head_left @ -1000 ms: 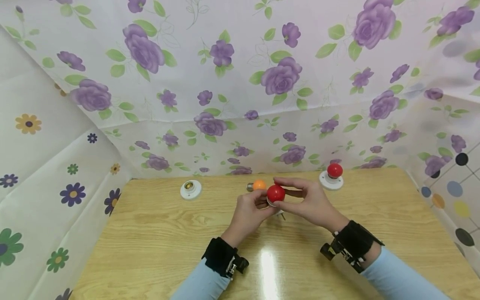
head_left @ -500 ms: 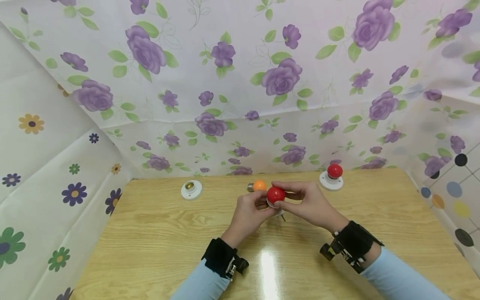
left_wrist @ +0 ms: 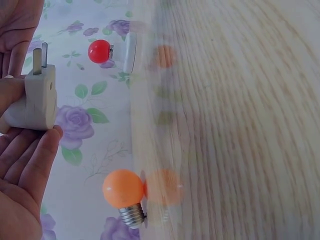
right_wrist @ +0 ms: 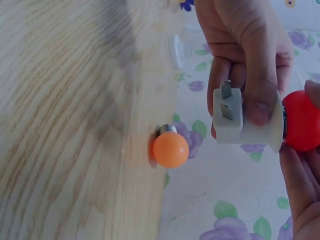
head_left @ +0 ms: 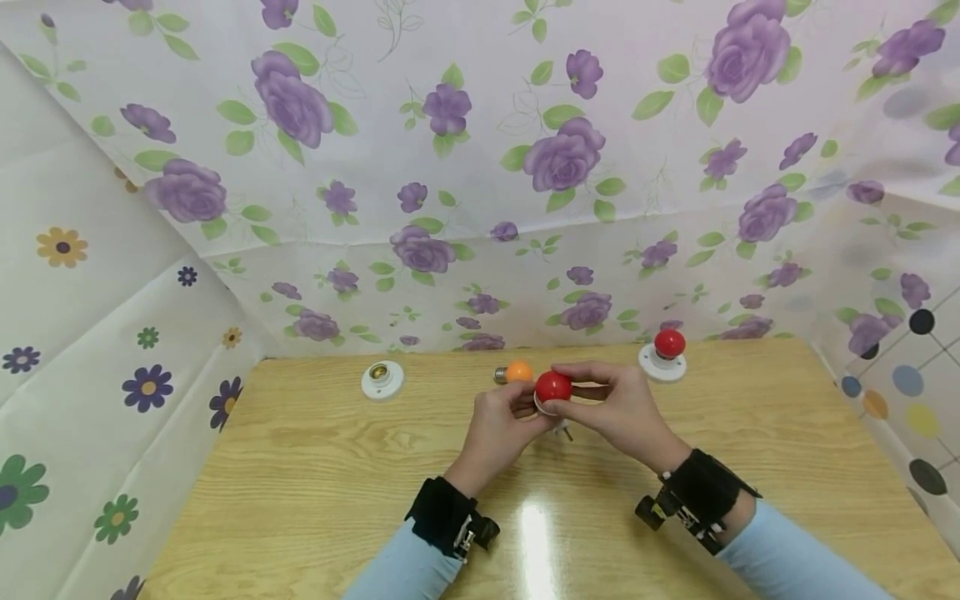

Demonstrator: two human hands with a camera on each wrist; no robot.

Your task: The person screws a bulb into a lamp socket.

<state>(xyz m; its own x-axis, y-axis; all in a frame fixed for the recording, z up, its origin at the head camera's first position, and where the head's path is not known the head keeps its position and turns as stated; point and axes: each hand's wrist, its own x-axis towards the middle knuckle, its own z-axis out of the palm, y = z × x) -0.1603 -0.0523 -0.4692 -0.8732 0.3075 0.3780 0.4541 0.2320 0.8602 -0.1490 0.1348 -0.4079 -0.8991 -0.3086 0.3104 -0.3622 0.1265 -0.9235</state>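
My left hand grips a white plug-in lamp socket, its thumb pressed along the socket's side in the right wrist view. Two flat metal prongs stick out of the plug end. At the socket's other end sits a red bulb, close against the rim with a thin strip of its metal base showing. Fingers and thumb of my right hand pinch the bulb from the other side. Both hands are held over the middle of the table. Just behind them an orange bulb lies on its side.
At the back left of the wooden table stands a round white lamp holder with no bulb in it. Another white holder at the back right carries a second red bulb. A flower-patterned sheet hangs behind the table.
My right hand and wrist have shifted slightly, with the fingers moving a little around the red bulb. My left hand keeps its hold on the socket almost without moving.
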